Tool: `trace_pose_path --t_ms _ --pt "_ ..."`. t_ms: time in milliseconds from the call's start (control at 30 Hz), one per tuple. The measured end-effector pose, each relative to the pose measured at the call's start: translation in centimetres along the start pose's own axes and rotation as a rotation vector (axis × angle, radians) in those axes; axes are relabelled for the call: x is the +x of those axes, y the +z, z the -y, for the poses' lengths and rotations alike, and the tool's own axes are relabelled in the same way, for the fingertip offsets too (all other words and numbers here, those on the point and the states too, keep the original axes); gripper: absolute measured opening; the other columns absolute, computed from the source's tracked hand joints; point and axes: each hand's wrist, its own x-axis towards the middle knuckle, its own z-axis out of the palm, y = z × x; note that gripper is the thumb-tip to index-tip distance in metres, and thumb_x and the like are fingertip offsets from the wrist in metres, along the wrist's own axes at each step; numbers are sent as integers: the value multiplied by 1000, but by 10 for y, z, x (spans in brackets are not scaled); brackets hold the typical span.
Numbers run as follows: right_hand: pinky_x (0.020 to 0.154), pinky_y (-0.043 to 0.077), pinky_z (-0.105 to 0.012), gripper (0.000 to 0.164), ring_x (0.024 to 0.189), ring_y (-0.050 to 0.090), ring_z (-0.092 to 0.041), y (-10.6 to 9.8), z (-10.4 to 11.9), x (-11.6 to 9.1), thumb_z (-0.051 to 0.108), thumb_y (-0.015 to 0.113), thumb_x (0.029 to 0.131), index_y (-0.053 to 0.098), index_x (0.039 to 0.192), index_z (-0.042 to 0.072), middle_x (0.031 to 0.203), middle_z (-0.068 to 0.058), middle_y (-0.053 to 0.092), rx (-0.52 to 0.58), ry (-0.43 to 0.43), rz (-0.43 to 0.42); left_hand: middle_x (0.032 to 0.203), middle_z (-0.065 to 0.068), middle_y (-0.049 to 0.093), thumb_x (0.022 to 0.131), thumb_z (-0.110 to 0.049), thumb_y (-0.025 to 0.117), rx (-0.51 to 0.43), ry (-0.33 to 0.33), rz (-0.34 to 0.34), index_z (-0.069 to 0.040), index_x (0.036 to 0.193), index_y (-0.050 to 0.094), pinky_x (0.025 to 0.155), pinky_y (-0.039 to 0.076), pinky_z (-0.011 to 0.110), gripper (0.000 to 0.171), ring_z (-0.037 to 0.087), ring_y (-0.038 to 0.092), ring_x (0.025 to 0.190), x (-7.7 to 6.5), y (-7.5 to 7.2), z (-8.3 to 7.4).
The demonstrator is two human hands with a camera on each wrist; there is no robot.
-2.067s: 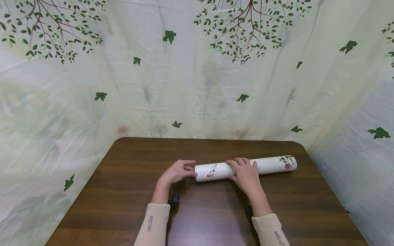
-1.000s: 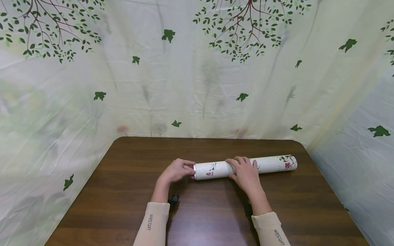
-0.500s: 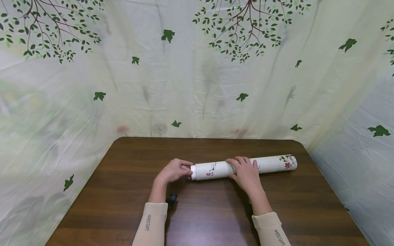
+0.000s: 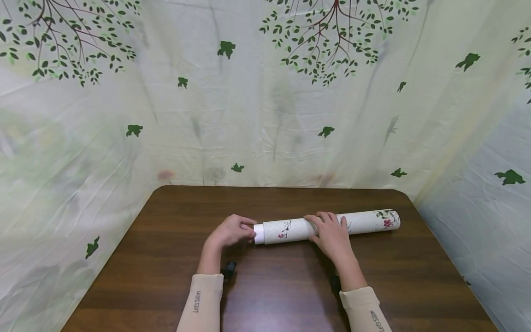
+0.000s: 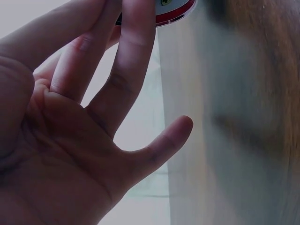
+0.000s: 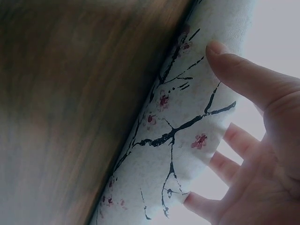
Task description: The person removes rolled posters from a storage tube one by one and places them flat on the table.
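A long white roll (image 4: 290, 230) printed with branches and pink flowers lies crosswise on the table. From its left end sticks out a short length of a plain white inner tube (image 4: 259, 234). My left hand (image 4: 230, 230) pinches the tube's outer end with its fingertips. In the left wrist view that tube's round end (image 5: 176, 16) shows a red rim and a small emblem, partly behind the fingers. Over the roll's middle lies my right hand (image 4: 330, 235), gripping it from above. The right wrist view has its thumb and several fingers against the patterned surface (image 6: 173, 126).
The brown wooden table (image 4: 174, 286) has rounded far corners. Behind it and to the sides hangs a pale curtain (image 4: 257, 115) printed with leaves and branches. Dark wrist cameras sit at both wrists, one a small black block (image 4: 229, 269).
My left hand has moved left, and the plain white tube has come out of the roll's left end with it. The right hand and the patterned roll have stayed in place.
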Motion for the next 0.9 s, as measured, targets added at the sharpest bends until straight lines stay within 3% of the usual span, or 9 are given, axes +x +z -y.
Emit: trace_pose_path --t_ms 900 --pt "117 27 -80 61 144 47 -41 -3 -6 -4 27 87 89 63 145 33 148 -11 61 1 23 12 84 2 78 93 -18 78 2 -51 -2 -6 134 72 69 47 28 43 16 66 72 -9 -11 8"
